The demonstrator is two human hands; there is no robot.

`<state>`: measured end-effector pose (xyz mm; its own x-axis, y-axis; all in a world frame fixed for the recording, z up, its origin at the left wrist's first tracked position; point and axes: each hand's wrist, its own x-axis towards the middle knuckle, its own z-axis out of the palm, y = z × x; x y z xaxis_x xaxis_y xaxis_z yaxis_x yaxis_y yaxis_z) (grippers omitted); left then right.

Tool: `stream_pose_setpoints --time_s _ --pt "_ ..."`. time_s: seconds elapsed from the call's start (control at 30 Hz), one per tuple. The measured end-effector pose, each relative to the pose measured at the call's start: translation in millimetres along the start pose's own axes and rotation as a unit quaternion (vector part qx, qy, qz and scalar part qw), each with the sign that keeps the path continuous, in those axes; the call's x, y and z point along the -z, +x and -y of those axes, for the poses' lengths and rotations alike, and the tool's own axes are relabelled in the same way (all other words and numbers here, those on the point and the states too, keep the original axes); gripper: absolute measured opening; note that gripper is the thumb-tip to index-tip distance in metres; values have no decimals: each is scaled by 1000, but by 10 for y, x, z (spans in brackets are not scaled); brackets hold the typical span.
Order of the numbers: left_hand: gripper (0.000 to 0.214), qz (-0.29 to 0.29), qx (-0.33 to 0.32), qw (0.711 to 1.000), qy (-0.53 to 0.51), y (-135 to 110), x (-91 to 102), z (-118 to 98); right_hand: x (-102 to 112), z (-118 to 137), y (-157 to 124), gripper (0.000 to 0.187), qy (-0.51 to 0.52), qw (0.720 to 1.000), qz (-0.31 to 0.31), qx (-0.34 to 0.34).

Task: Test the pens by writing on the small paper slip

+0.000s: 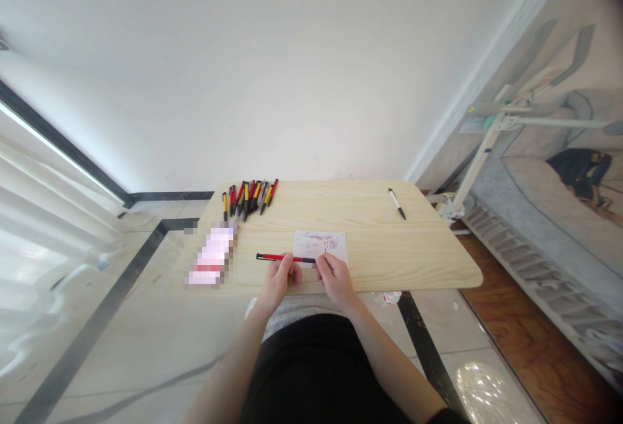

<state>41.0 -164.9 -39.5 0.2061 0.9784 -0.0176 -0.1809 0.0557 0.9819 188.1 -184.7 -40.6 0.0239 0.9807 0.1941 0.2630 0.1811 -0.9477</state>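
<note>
Level above the table's near side is a red pen (274,257) with black ends. My left hand (282,271) pinches its red barrel near the middle. At the black tip end on the right, my right hand (333,273) has its thumb and fingers closed on the pen. Beneath the pen lies a small white paper (318,241) with scribbled marks, its lower part covered by my hands.
A pile of red, yellow and grey pens (249,197) lies at the table's back left. One white pen (396,204) rests at the back right. A blurred-out phone-like object (213,254) is on the left of the wooden table (389,258). A wall stands behind.
</note>
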Motion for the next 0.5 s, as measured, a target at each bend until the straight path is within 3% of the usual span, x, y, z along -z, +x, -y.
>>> stream_pose_setpoints --time_s 0.5 --pt "46 -1 2 1000 6 -4 16 12 2 -20 4 35 -19 1000 1 7"
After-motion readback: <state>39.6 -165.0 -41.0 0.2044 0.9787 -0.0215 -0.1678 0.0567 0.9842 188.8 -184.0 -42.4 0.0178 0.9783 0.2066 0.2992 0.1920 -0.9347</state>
